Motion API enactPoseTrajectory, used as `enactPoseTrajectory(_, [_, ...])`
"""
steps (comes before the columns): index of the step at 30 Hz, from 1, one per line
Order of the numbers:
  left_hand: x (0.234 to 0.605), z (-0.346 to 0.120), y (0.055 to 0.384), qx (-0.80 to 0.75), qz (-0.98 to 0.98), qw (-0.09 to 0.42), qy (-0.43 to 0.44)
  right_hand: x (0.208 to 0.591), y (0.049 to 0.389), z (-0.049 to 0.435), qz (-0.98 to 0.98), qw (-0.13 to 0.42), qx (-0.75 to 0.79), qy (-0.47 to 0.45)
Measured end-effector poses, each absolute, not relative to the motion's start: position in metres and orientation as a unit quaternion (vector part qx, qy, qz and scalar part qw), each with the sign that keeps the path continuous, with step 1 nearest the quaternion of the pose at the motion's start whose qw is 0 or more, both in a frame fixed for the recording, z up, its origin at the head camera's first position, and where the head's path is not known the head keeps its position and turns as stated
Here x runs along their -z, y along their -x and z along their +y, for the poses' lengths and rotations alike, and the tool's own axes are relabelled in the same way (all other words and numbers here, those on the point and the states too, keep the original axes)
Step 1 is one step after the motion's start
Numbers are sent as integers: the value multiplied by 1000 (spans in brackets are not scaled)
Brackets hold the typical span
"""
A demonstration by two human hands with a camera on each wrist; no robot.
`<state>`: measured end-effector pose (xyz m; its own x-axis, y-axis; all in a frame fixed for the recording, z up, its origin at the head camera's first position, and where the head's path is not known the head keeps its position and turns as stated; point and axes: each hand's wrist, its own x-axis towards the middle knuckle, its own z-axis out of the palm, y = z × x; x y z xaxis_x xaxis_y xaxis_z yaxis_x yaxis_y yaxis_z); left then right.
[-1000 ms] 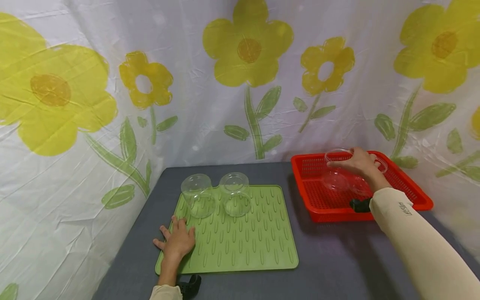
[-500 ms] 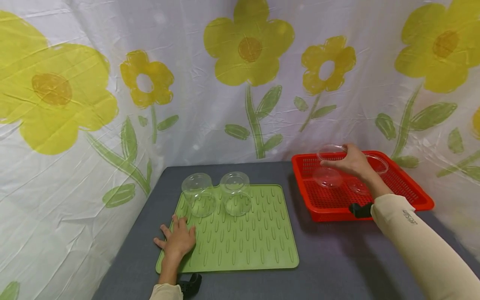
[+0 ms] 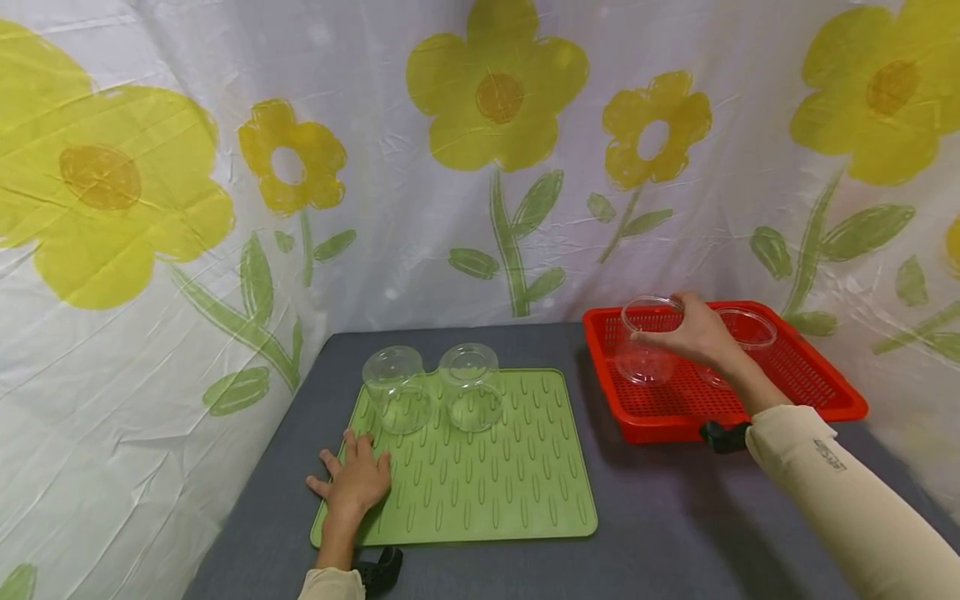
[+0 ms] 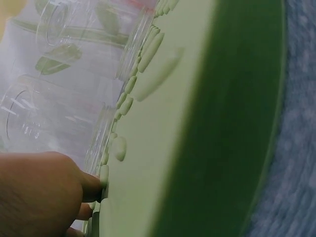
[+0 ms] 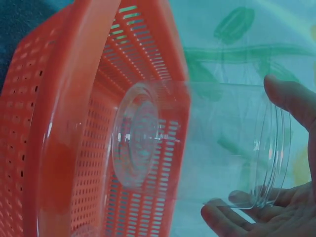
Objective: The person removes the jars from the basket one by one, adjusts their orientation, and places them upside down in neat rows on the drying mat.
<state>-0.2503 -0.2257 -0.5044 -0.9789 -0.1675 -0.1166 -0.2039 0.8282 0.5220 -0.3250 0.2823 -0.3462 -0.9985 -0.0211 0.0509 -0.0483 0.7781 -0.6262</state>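
My right hand (image 3: 693,332) grips a clear plastic jar (image 5: 222,143) round its rim, thumb on one side and fingers on the other. This jar is upright in the left part of the red basket (image 3: 648,432); whether its base touches the basket floor I cannot tell. Partly behind my hand, a second clear jar (image 3: 752,327) stands in the basket. My left hand (image 3: 356,483) rests with spread fingers on the left side of the green ridged mat (image 3: 487,492). Two more clear jars, one at left (image 3: 397,392) and one beside it (image 3: 470,390), stand mouth down at the mat's back left.
A dark grey tablecloth (image 3: 637,517) covers the table under the mat and basket. Behind it hangs a white curtain (image 3: 375,250) printed with yellow flowers. The basket's raised rim (image 3: 832,383) surrounds its jars.
My right hand has moved left across the basket with the jar, then slightly lower. The second jar in the basket shows more now. My left hand and the jars on the mat stay put.
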Motion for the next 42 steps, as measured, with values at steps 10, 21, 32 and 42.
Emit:
enactPoseTrajectory(10, [505,-226,250,-278,955,32,96,337,315,275,-941,25,-335,-33])
enactPoseTrajectory(21, [505,-224,251,-265,959,22,94,328,308,267,-944,47,-324,-47])
enactPoseTrajectory(32, [502,-226,251,-267,959,26,96,315,298,260,-937,60,-339,-59])
enactPoseTrajectory(42, [490,-225,250,-264,959,2,97,305,288,239,-932,72,-343,-95])
